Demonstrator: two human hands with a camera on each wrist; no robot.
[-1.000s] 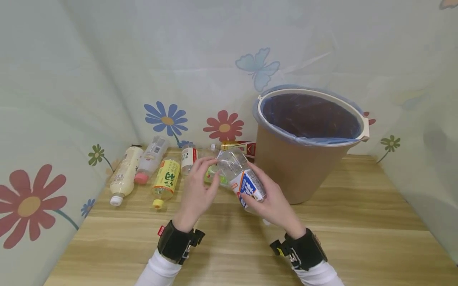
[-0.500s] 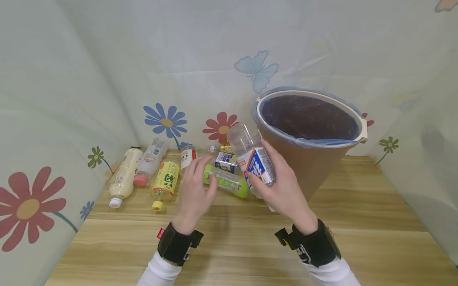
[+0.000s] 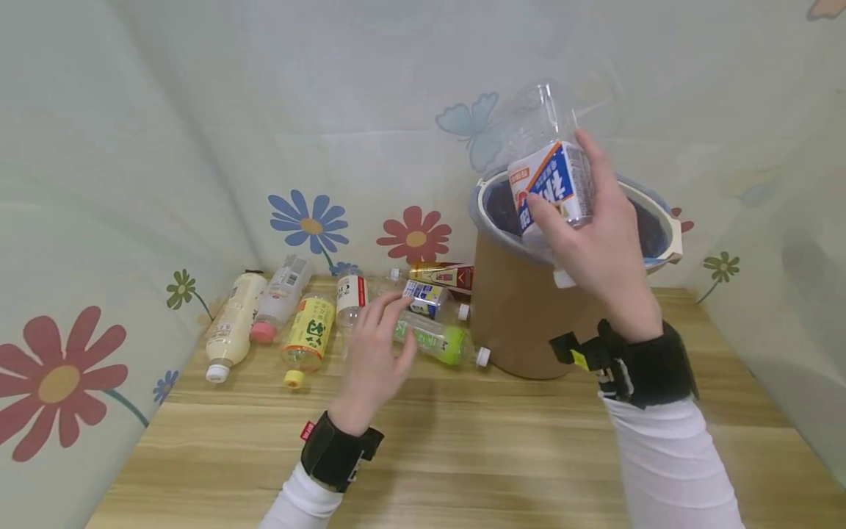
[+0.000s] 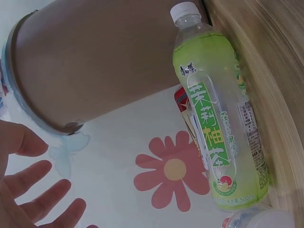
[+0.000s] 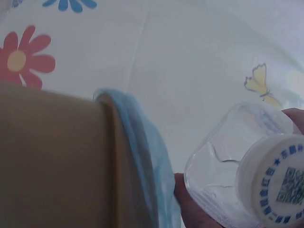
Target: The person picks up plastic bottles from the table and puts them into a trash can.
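Note:
My right hand (image 3: 604, 242) grips a clear plastic bottle (image 3: 551, 173) with a blue, white and orange label, its base tilted up and its white cap down. The bottle is over the near side of a brown bin (image 3: 529, 316) lined with a blue bag. In the right wrist view the bottle's cap (image 5: 278, 183) faces the camera beside the bin's rim. My left hand (image 3: 377, 356) hovers with loosely bent fingers, holding nothing, near a green-labelled tea bottle (image 3: 432, 339). That bottle lies on its side, its whole label showing in the left wrist view.
A small bottle with a blue-white label (image 3: 426, 297) and a red-gold package (image 3: 443, 275) lie behind the tea bottle. To the left lie a red-white labelled bottle (image 3: 350, 294), a yellow-labelled bottle (image 3: 308, 330), a pink-capped bottle (image 3: 284, 294) and a cream-coloured bottle (image 3: 233, 323).
My right hand has lifted the clear bottle up and to the right, from above the tabletop to over the bin. My left hand has let go of the bottle and shifted only slightly.

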